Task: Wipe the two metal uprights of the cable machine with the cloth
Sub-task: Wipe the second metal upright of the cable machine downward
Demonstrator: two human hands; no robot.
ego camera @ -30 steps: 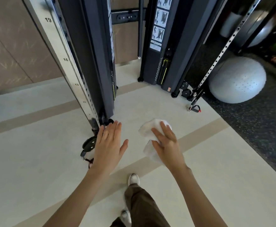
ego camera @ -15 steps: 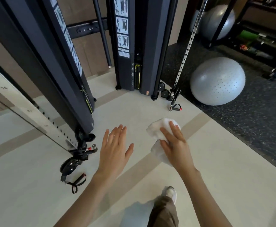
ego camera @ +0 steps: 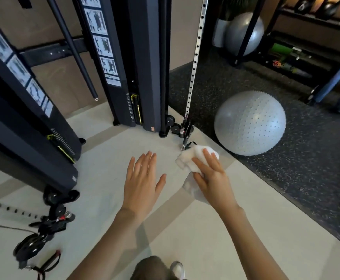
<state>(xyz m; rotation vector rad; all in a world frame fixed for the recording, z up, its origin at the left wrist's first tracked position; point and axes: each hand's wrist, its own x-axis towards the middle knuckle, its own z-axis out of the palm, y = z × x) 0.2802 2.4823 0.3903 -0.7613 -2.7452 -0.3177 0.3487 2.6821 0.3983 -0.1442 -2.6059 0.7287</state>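
Observation:
My right hand (ego camera: 211,178) grips a crumpled white cloth (ego camera: 193,158), held in the air over the pale floor. Just beyond the cloth stands the right metal upright (ego camera: 195,57), a thin silver strip with a row of holes, ending in a black pulley carriage (ego camera: 186,128). The cloth is apart from it. My left hand (ego camera: 142,180) floats flat with fingers spread and holds nothing. Only the bottom of the left metal upright (ego camera: 9,209) shows at the left edge, by its black pulley (ego camera: 58,209).
Two dark weight-stack towers (ego camera: 142,67) of the cable machine rise ahead and at left. A grey studded exercise ball (ego camera: 249,122) sits on the dark rubber floor at right. A rack (ego camera: 306,47) holds another ball and gear behind. A strap handle (ego camera: 48,261) lies bottom left.
My view has swung right and forward: the left upright slid off toward the left edge and the right upright came closer. Both hands kept their pose, the cloth still in my right hand.

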